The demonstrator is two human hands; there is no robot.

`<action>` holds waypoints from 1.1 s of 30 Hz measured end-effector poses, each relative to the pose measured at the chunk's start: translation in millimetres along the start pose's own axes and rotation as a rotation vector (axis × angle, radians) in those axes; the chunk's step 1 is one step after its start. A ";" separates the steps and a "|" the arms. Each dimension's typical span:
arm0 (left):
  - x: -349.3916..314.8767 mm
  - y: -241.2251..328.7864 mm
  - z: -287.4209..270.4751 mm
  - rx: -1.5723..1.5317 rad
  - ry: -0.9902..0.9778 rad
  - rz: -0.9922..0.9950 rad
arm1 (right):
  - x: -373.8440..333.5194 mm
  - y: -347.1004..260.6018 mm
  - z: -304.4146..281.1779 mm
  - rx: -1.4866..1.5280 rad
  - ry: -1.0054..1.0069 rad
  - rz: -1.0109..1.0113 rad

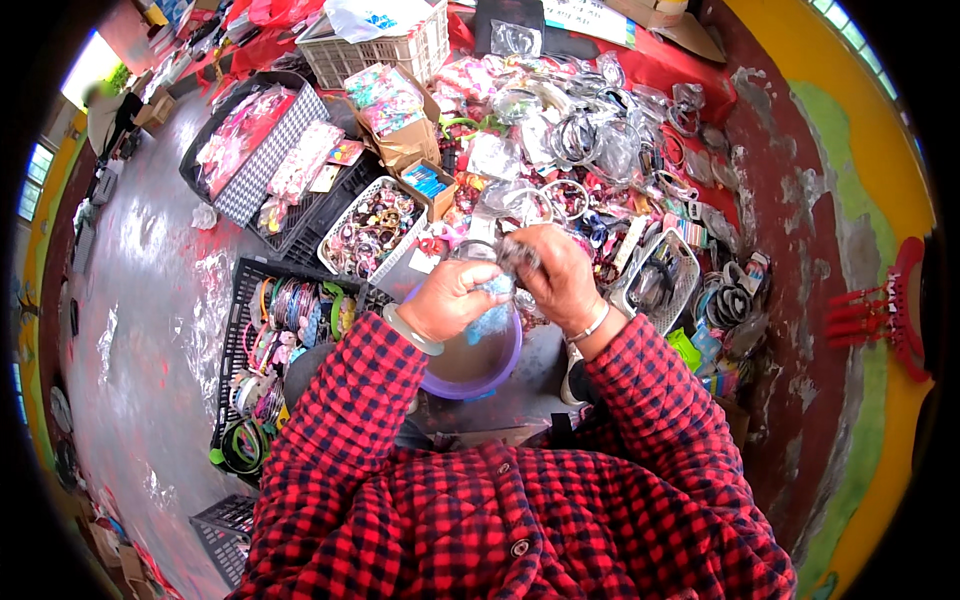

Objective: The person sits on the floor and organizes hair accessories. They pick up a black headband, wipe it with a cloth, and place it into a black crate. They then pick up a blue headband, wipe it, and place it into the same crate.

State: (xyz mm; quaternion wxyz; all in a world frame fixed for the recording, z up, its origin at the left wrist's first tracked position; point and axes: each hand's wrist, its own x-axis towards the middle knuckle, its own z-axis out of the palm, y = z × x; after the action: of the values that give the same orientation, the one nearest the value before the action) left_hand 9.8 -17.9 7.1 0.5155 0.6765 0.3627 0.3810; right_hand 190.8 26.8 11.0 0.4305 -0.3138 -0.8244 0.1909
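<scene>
My left hand (452, 299) is closed on a light blue cloth (488, 322), which hangs bunched below the fingers. Close beside it, my right hand (562, 277) pinches a small greyish-brown thing (516, 254) whose kind I cannot make out. A dark curved band (473, 246) shows just beyond the left fingers; whether either hand holds it is unclear. Under both hands stands a purple basin (513, 362) with cloudy, greyish contents. The left hand and the cloth cover part of its rim.
Beyond my hands spreads a heap of bagged hair hoops and trinkets (575, 140). A white basket of small accessories (372, 228) and a black crate of headbands (240, 350) stand left. Another white basket (690, 275) sits right, before a peeling dark red wall (790, 330).
</scene>
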 end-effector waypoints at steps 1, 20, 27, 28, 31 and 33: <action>-1.5 -3.2 1.5 -0.091 0.013 -0.027 | 1.1 3.7 0.1 0.023 0.023 0.069; 0.2 -4.5 2.1 -0.029 0.046 -0.066 | -5.0 1.3 8.5 0.312 0.068 0.087; 0.1 -3.7 5.4 -0.035 0.064 -0.015 | -5.6 6.6 6.8 0.602 0.109 0.499; -0.8 -1.4 4.6 -0.040 0.046 -0.018 | -2.4 6.8 3.2 0.749 0.133 0.587; -1.3 -2.0 4.2 -0.056 0.034 -0.029 | -3.2 4.5 0.6 0.671 0.111 0.509; 0.7 -3.5 5.4 -0.049 0.059 0.017 | -8.9 1.1 10.9 0.257 0.072 0.145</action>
State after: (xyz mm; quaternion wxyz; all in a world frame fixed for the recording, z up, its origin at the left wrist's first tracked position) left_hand 14.6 -18.8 2.8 0.5177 0.6550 0.3626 0.4141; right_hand 186.0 21.1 -1.0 0.4816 -0.3214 -0.7524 0.3140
